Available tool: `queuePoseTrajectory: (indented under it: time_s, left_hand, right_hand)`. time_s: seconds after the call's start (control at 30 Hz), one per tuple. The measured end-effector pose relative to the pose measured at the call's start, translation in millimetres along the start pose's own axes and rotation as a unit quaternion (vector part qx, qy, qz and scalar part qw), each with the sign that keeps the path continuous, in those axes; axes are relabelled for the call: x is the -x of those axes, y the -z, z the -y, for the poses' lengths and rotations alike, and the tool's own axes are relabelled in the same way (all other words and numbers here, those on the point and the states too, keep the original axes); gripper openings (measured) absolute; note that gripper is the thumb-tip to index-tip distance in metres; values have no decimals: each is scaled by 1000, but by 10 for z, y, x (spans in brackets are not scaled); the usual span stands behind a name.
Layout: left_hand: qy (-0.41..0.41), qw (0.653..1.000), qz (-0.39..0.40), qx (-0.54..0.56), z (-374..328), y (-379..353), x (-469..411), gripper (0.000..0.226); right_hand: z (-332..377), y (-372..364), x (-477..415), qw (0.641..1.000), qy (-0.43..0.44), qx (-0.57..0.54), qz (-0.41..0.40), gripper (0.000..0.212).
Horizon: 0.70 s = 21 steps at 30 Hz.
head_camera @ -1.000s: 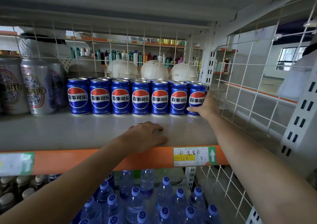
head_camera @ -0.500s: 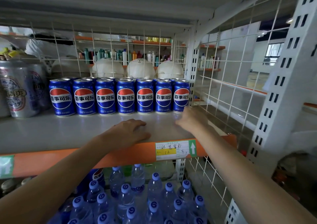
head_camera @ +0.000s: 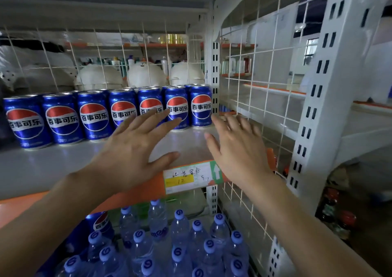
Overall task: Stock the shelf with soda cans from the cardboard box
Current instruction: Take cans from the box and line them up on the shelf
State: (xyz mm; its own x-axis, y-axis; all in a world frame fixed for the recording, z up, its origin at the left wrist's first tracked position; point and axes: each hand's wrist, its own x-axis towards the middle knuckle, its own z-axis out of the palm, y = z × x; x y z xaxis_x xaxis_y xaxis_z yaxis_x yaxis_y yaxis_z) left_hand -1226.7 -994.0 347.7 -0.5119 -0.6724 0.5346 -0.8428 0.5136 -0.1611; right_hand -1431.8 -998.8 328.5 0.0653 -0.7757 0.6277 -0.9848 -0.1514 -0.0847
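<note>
- Both my hands are empty: the left hand (head_camera: 135, 149) hovers flat with a wide, splayed grip just in front of the row of blue Pepsi cans (head_camera: 118, 111), and the right hand (head_camera: 237, 149) is equally spread near the shelf's front right corner, holding nothing.
- The soda cans stand upright, labels forward, in a row along the back of the shelf (head_camera: 42, 166), with more cans behind them; the rightmost can (head_camera: 201, 107) sits just beside the white slotted upright (head_camera: 215, 81).
- The cardboard box is not in view, so I cannot tell where the next can comes from.
- Risk, as I judge it: my left fingertips overlap the front cans, and a careless sweep could knock one into its neighbours and topple the line.
- A can pushed too far right could jam against the wire mesh side panel (head_camera: 265, 85).
- The shelf surface is smooth, pale grey, with an orange front lip carrying a handwritten price label (head_camera: 186, 178); the front strip is bare.
- Below, capped water bottles (head_camera: 178, 245) fill the lower shelf; a dropped can would land among them.
- Through the back mesh, white rounded objects and other stocked shelves show in a dim shop room.
</note>
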Motion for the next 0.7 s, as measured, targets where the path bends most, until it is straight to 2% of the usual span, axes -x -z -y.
queuePoseTrajectory:
  time_s: [0.07,0.13,0.2,0.27,0.33,0.5,0.6,0.7]
  left_hand:
    - [-43,999,-17,13,-172,-31,-92,73]
    - [-93,995,-21,38,-392,-63,-189,68]
    - [-145,982,-21,122,-627,-101,-270,65]
    - [-192,954,-12,231,-848,-167,-330,63]
    - [-245,929,-22,278,-1105,-297,-392,62]
    - [-353,889,-99,275,-1891,-833,-454,54]
    - [-404,849,-77,332,-2388,-1135,-395,56]
    - [-436,824,-11,361,-2909,-1443,-287,62]
  right_hand:
    - [-159,33,162,1000,9,2,-9,74]
    - [-318,104,356,999,15,-8,-42,65]
    - [-488,186,602,994,22,-36,-100,50]
    - [-670,260,873,992,15,-49,-116,44]
    - [-893,330,1144,994,-11,-26,-108,45]
    - [-1407,451,1941,987,-120,80,-68,51]
    - [-1573,461,2474,967,-214,139,-4,58]
    - [-1668,501,3025,944,-274,181,26,57]
